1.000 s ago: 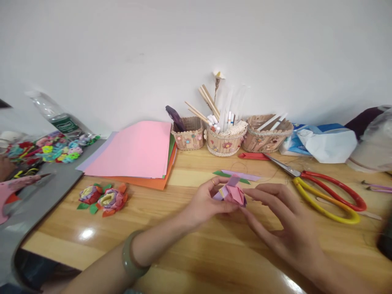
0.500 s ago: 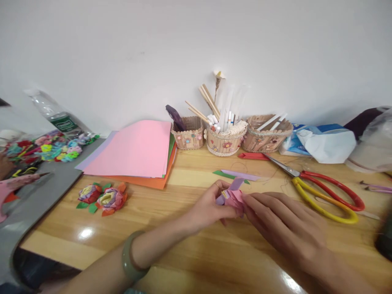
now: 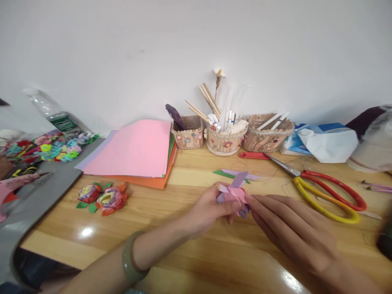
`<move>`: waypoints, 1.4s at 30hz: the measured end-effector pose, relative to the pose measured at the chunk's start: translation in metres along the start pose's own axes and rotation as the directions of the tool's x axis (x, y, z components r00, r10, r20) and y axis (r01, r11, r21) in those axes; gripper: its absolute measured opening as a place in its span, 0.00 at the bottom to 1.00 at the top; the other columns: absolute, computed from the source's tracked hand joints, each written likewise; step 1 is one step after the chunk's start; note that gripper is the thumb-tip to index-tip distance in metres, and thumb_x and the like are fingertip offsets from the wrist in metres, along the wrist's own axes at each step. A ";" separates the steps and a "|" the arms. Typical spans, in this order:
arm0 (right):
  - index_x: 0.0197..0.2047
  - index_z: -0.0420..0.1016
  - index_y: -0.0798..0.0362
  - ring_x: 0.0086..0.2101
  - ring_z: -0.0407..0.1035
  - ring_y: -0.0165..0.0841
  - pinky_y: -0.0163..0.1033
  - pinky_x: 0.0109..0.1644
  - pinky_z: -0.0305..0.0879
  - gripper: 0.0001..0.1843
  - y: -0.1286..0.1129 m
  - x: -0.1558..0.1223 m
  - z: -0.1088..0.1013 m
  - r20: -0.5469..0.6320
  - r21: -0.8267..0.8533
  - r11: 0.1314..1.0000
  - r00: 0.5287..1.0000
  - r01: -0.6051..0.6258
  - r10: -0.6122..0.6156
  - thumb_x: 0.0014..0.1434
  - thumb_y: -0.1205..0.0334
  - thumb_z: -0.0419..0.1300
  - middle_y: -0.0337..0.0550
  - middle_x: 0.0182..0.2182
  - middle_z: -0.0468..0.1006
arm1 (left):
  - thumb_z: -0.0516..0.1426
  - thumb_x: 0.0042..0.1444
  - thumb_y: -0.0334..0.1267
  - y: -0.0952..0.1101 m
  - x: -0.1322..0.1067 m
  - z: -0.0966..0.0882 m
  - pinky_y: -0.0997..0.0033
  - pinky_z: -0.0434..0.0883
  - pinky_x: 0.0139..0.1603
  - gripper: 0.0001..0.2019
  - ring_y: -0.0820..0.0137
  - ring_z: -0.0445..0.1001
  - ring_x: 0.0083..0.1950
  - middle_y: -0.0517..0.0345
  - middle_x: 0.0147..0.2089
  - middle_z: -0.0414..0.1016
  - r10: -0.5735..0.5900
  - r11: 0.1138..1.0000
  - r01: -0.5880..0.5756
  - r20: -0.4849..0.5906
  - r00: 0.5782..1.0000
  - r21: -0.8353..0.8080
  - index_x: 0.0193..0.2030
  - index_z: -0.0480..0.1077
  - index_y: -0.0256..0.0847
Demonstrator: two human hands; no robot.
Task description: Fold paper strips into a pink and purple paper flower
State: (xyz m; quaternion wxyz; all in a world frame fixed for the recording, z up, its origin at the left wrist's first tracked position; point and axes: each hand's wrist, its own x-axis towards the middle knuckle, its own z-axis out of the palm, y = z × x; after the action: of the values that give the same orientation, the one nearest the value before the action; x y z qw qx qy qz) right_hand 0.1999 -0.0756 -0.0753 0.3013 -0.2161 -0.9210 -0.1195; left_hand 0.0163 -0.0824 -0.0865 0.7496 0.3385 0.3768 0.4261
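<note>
Between my hands is a small folded paper flower (image 3: 238, 193) in pink and purple, with purple strips sticking out at its top and bottom. My left hand (image 3: 214, 207) pinches its left side, the thumb lying across the front. My right hand (image 3: 289, 226) touches its right edge with closed fingertips; the thumb is hidden beneath. Just behind the flower lie a purple paper strip (image 3: 252, 176) and a green paper strip (image 3: 226, 176). Off to the left, two finished paper flowers (image 3: 111, 199) with green and orange leaves rest on the wooden table (image 3: 171, 253).
Large scissors (image 3: 329, 192) with red and yellow handles lie at right. A stack of coloured paper (image 3: 128, 149) sits back left. Decorated baskets (image 3: 227, 143) line the wall beside a tissue pack (image 3: 327, 141). At far left, a pink glue gun (image 3: 15, 185) and bottle (image 3: 63, 122) appear.
The paper flower has turned a little in my left hand, and more of its pink front and purple strips shows. My right hand has shifted slightly right.
</note>
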 end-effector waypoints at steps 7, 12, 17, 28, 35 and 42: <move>0.52 0.65 0.62 0.44 0.68 0.41 0.45 0.44 0.68 0.17 -0.002 0.003 -0.010 0.116 0.032 0.999 0.993 -0.015 0.011 0.60 0.73 0.48 0.55 0.43 0.75 | 0.67 0.32 0.45 0.003 -0.001 -0.001 0.76 0.59 0.25 0.25 0.79 0.64 0.25 0.62 0.28 0.67 -0.027 0.996 0.028 0.009 1.000 -0.090 0.34 0.62 0.36; 0.48 0.69 0.62 0.39 0.69 0.39 0.43 0.39 0.69 0.14 0.001 0.000 0.002 -0.008 0.028 0.998 0.999 0.054 -0.054 0.57 0.73 0.52 0.52 0.38 0.77 | 0.67 0.30 0.47 0.006 -0.004 -0.002 0.78 0.60 0.22 0.28 0.78 0.64 0.24 0.62 0.28 0.68 -0.044 0.992 0.052 0.067 0.997 -0.113 0.37 0.62 0.38; 0.45 0.70 0.58 0.37 0.70 0.36 0.40 0.37 0.70 0.14 0.000 0.002 0.007 -0.061 0.033 0.995 0.994 0.091 -0.089 0.55 0.73 0.54 0.47 0.35 0.78 | 0.63 0.40 0.48 0.000 -0.004 0.000 0.82 0.58 0.19 0.21 0.81 0.63 0.24 0.63 0.28 0.65 -0.026 0.993 0.022 -0.030 0.999 -0.119 0.36 0.62 0.39; 0.53 0.59 0.53 0.44 0.65 0.41 0.46 0.43 0.69 0.27 -0.014 0.017 0.016 -0.022 0.291 0.916 0.955 -0.276 0.294 0.53 0.53 0.60 0.52 0.43 0.67 | 0.61 0.44 0.45 0.007 -0.005 0.006 0.76 0.65 0.36 0.17 0.77 0.67 0.33 0.58 0.35 0.70 -0.005 0.969 0.002 -0.014 1.000 -0.249 0.38 0.67 0.37; 0.52 0.63 0.53 0.42 0.65 0.40 0.46 0.41 0.68 0.23 -0.017 0.019 0.024 -0.046 0.285 0.901 0.935 -0.326 0.353 0.53 0.59 0.60 0.51 0.42 0.69 | 0.59 0.46 0.49 -0.002 -0.001 0.009 0.73 0.65 0.40 0.17 0.74 0.69 0.34 0.60 0.29 0.70 0.032 0.952 -0.018 0.040 0.999 -0.306 0.35 0.69 0.37; 0.50 0.66 0.49 0.33 0.69 0.31 0.35 0.32 0.70 0.16 -0.016 0.015 0.021 -0.103 0.352 0.899 0.944 -0.261 0.314 0.57 0.69 0.55 0.44 0.35 0.72 | 0.62 0.41 0.48 -0.003 0.000 0.005 0.75 0.64 0.34 0.18 0.76 0.66 0.32 0.60 0.30 0.67 -0.051 0.956 0.068 0.067 0.996 -0.286 0.34 0.67 0.37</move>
State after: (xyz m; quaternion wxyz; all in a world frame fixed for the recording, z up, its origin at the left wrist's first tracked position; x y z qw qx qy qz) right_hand 0.1710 -0.0771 -0.0844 0.4196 -0.2859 -0.8589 0.0673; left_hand 0.0214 -0.0848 -0.0860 0.8141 0.2267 0.2985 0.4436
